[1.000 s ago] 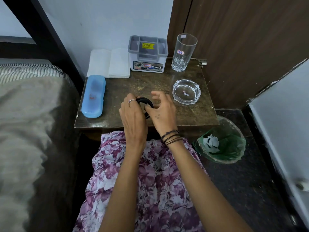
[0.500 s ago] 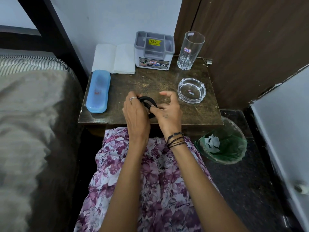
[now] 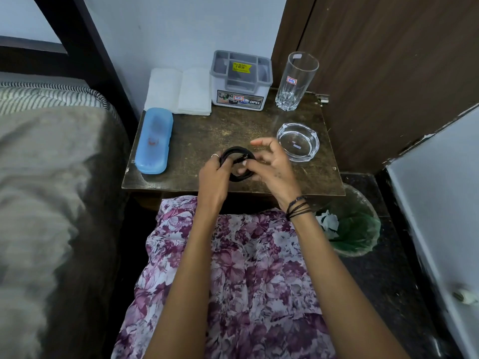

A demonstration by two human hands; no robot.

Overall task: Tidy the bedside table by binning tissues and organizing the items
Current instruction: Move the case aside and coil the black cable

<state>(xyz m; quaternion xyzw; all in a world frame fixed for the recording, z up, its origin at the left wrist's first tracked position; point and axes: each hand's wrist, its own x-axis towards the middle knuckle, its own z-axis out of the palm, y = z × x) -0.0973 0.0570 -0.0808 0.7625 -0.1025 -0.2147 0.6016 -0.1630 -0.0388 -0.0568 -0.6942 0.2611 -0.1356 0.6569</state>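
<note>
A coiled black cable [image 3: 237, 151] is held over the front of the brown bedside table [image 3: 197, 136]. My left hand [image 3: 213, 177] grips the coil's left side. My right hand [image 3: 274, 169] pinches its right side, thumb and fingers on the loops. On the table stand a blue case [image 3: 154, 139] at the left, folded white tissues [image 3: 178, 90] at the back, a grey organiser box [image 3: 241, 80], a tall glass [image 3: 295, 80] and a glass ashtray [image 3: 298, 141].
A green-lined bin [image 3: 360, 229] with crumpled white tissue [image 3: 328, 221] sits on the floor right of the table. A bed [image 3: 51, 177] lies at the left. A wooden door is behind, a white panel at the right.
Both hands have stayed on the black coil and keep working it; the right hand's fingers have shifted on the loops. The camera has tilted a little.
</note>
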